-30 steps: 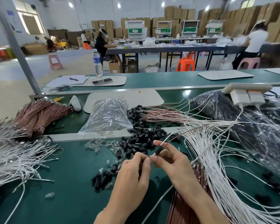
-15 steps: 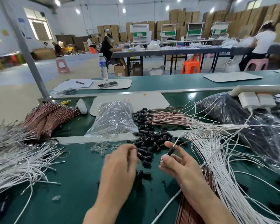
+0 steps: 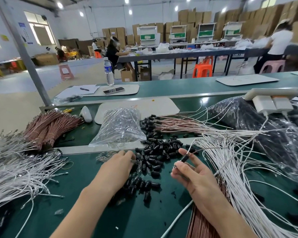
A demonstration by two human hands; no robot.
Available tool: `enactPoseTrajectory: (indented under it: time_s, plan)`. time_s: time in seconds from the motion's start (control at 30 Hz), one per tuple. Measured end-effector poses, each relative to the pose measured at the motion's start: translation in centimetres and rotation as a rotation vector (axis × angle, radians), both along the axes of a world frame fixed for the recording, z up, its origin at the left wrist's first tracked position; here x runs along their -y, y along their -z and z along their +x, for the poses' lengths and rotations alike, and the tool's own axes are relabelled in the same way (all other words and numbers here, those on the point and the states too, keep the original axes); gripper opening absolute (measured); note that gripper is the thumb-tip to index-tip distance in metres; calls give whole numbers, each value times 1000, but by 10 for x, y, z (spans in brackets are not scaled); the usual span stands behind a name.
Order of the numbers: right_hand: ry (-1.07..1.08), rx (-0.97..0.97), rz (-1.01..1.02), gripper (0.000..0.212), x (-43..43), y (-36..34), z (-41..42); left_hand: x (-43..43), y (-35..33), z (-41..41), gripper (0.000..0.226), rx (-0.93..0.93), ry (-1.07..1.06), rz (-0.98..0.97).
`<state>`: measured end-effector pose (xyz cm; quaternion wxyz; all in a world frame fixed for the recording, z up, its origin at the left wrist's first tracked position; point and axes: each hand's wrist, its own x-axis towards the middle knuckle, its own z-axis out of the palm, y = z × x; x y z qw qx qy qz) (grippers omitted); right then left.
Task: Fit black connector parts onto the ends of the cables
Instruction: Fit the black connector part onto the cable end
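Observation:
A heap of small black connector parts (image 3: 159,152) lies on the green bench between my hands. My left hand (image 3: 118,166) reaches palm down into the heap's left edge; its fingertips are among the parts and what they touch is hidden. My right hand (image 3: 193,170) holds a cable end fitted with a black connector (image 3: 185,158) between thumb and fingers, the other fingers spread. Its cable runs right into a large fan of white cables (image 3: 239,169).
A clear bag of small clear parts (image 3: 120,127) lies behind the heap. Copper-coloured cable bundles (image 3: 50,124) and white cables (image 3: 15,169) fill the left. A dark plastic bag (image 3: 265,127) and a white power strip (image 3: 272,93) sit at the right.
My left hand has left the right hand and moved forward and left into the connector heap. My right hand keeps the fitted cable end and has opened its other fingers.

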<state>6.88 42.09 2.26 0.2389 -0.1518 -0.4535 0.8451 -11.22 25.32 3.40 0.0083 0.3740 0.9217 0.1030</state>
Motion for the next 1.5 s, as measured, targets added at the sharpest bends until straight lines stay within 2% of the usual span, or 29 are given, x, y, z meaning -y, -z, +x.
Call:
enactPoseTrajectory:
  time_s: [0.1, 0.2, 0.27, 0.3, 0.4, 0.47, 0.57, 0.77, 1.5]
  plan:
    - [-10, -30, -71, 50, -3, 0, 1, 1, 2, 0, 24, -17, 20, 20]
    - [-14, -43, -103, 50, -3, 0, 2, 6, -2, 6, 25, -128, 9, 58]
    - [-15, -41, -109, 50, -3, 0, 1, 7, -4, 15, 22, -159, -16, 222]
    - [-14, -39, -111, 50, -2, 0, 0, 6, -6, 24, 19, -108, -26, 371]
    - [1, -31, -107, 51, -1, -1, -1, -11, -6, 64, 12, 213, 41, 814]
    - [9, -36, -104, 51, -1, -2, -1, -26, 3, 91, 14, 313, 89, 895]
    - [-2, -45, -119, 48, -1, -2, 1, -41, 19, 112, 22, 334, 83, 968]
    - [1, -61, -144, 48, 3, -7, 1, -41, 22, 116, 16, 215, 94, 997]
    - [27, -73, -158, 42, 12, -9, 0, -40, 22, 118, 25, 214, 125, 992]
